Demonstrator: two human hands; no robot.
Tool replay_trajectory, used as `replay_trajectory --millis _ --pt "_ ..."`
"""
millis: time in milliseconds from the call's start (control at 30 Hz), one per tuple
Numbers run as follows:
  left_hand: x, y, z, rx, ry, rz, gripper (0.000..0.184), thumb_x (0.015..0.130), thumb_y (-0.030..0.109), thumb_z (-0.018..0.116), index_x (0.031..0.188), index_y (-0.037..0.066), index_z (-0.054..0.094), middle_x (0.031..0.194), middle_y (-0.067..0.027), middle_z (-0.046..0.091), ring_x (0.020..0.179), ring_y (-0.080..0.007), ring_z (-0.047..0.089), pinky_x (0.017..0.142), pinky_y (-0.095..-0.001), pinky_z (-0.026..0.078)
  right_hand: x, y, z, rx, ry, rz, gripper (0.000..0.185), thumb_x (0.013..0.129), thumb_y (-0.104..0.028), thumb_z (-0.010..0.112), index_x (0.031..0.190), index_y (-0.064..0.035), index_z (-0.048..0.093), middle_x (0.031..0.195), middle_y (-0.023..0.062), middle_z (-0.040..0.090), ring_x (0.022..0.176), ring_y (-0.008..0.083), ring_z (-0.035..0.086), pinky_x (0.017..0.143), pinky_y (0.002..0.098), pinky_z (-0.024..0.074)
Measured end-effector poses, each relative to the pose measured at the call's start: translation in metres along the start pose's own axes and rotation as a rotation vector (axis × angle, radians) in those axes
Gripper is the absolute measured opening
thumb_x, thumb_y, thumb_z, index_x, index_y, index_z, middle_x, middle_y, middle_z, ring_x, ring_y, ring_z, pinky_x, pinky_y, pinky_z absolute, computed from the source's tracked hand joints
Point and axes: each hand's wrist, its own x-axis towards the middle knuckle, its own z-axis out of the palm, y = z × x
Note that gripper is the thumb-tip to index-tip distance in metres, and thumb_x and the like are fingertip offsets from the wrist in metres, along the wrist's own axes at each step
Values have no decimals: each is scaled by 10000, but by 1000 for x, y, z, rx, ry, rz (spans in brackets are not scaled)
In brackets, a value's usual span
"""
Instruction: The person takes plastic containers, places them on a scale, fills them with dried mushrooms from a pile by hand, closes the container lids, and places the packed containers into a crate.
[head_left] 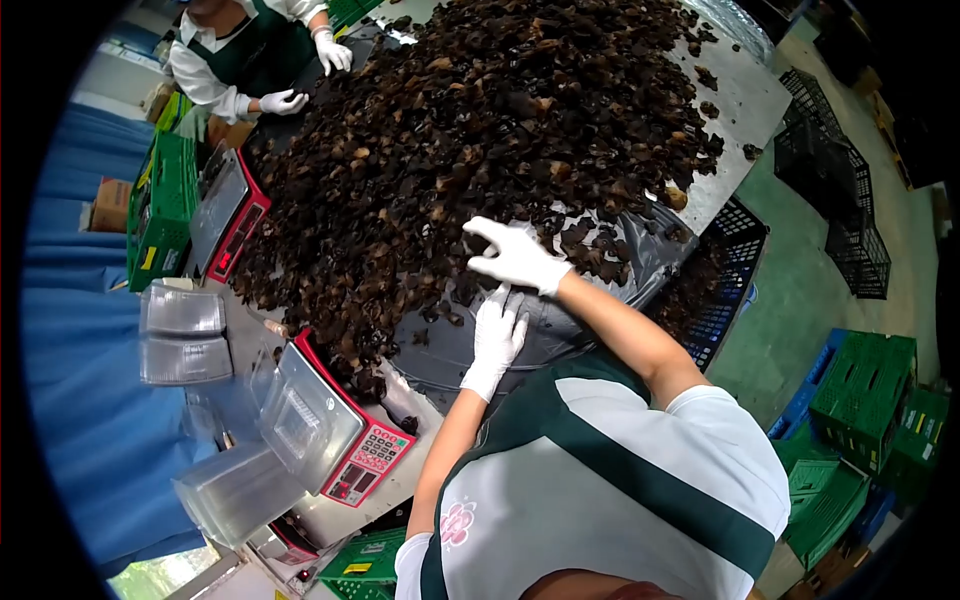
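Observation:
Both my hands wear white gloves at the near edge of a large heap of dark brown, crinkled pieces that look like wood ear fungus [480, 130]. My right hand [518, 258] hovers over or rests at the heap's edge, thumb and fingers apart, with nothing visible in it. Just below it, my left hand [496, 342] lies over the grey plastic sheet [435, 345], fingers stretched out and slightly spread. Whether its fingertips touch any pieces is hard to see. Some loose pieces lie on the sheet around both hands.
Red scales [365, 460] stand left, beside clear plastic boxes [185, 335]. A black crate [735, 270] with dark pieces sits at the table's right edge. Across the heap, a co-worker's gloved hands [333, 52] are at the pile. Green crates [862, 390] are stacked at right.

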Motion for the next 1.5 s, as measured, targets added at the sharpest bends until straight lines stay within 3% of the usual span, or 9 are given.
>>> replay_trajectory --millis 133,267,400,533,667,867,1000,1133,1500 --pt "1 -1 -1 -26 -2 4 402 768 125 700 1141 49 571 1292 -185 502 1098 -352 525 916 -424 443 8 -3 -70 -70 246 -22 371 806 -279 620 1101 -55 644 1106 143 659 980 272 651 880 357 507" --pt "2 -3 0 -50 -2 -9 415 751 124 710 1136 55 572 1264 -181 522 1083 -355 538 907 -425 451 42 42 -128 -363 612 29 438 797 -308 633 1166 -73 613 1134 140 645 1038 314 619 916 387 486" --pt "4 -1 -3 -83 -1 -23 398 742 88 721 1117 34 598 1237 -206 549 1087 -371 558 909 -419 466 79 77 -121 -351 526 144 743 770 -398 679 1374 -55 414 1390 166 458 1246 328 474 1041 383 387" --pt "3 0 -3 -73 7 -16 402 739 91 723 1115 31 595 1233 -211 550 1088 -371 555 914 -423 462 86 56 -71 -207 299 147 776 746 -404 703 1379 -61 414 1392 169 460 1283 301 443 1065 361 359" --pt "2 -3 -3 -78 -16 9 343 741 62 707 1070 27 616 1205 -186 575 1044 -350 579 872 -411 477 65 12 -61 -5 55 103 636 772 -340 688 1328 -98 494 1344 145 517 1114 269 580 984 350 433" --pt "28 -8 -31 58 206 63 285 742 65 699 1021 36 651 1143 -160 617 991 -319 604 845 -388 473 41 40 -103 -304 552 -18 458 805 -235 677 1218 -64 576 1171 116 635 983 229 635 859 322 499" --pt "58 -17 -33 182 30 -255 720 767 393 704 1378 134 425 1478 -187 300 1364 -346 279 1083 -567 202 1 52 -64 -609 381 141 534 785 -320 672 1234 -57 551 1372 219 438 1215 381 452 1002 439 405" --pt "52 -37 -24 287 -171 -215 788 766 542 644 1406 155 398 1499 -123 290 1391 -327 231 1100 -606 121 -49 51 3 -752 167 -58 576 762 -325 667 1244 -49 511 1383 255 371 1253 422 372 971 492 392" --pt "-50 -13 -69 226 -94 -289 441 778 235 707 1181 116 571 1396 -138 440 1320 -318 373 1086 -511 228 -86 11 10 -261 -189 -303 328 791 -218 660 1093 -94 630 1308 130 527 1104 322 560 948 386 473"
